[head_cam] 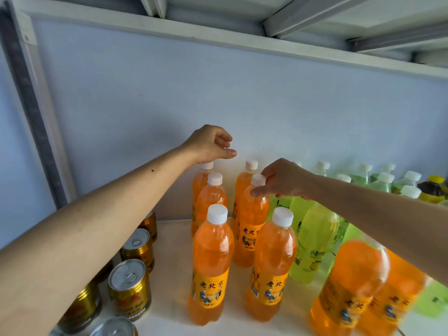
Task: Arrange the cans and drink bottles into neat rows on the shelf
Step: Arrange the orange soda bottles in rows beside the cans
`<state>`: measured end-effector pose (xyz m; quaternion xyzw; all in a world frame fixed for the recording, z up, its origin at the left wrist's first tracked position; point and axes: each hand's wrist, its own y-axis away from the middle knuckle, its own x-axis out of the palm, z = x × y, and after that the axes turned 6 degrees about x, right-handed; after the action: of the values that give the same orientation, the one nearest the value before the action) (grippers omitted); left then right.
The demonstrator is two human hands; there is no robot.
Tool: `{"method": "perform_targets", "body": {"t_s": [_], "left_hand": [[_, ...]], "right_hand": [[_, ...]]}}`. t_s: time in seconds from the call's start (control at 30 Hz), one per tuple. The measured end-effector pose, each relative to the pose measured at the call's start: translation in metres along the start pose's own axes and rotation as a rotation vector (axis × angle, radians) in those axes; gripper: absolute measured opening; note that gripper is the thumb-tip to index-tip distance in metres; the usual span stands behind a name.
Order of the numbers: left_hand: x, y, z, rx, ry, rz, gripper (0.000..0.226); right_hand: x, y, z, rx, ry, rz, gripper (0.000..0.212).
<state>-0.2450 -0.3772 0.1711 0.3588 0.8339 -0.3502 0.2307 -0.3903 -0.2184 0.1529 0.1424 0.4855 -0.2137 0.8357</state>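
Orange drink bottles with white caps stand in two short rows on the white shelf. My left hand hovers with loosely curled fingers just above the cap of the rear-left orange bottle; whether it touches the cap I cannot tell. My right hand pinches the neck of the middle-right orange bottle just below its cap. Two nearer orange bottles stand in front. Gold cans line the left side.
Pale green bottles crowd the shelf to the right, with a dark bottle with a yellow cap at the far right. Two more orange bottles stand blurred at the lower right under my forearm. The blue back wall is close behind.
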Motion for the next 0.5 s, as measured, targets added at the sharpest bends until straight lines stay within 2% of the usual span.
{"method": "perform_targets", "body": {"t_s": [0.1,0.3,0.5], "left_hand": [[-0.002,0.004,-0.001,0.001,0.004,0.005,0.049],[-0.003,0.011,-0.001,0.008,0.017,0.019,0.049],[-0.005,0.012,-0.011,0.045,0.046,0.062,0.049]], "right_hand": [[0.005,-0.002,0.0,-0.016,0.029,-0.067,0.038],[0.001,-0.001,0.001,0.008,0.024,-0.044,0.043],[-0.037,0.004,0.012,-0.019,-0.126,-0.051,0.033]]}}
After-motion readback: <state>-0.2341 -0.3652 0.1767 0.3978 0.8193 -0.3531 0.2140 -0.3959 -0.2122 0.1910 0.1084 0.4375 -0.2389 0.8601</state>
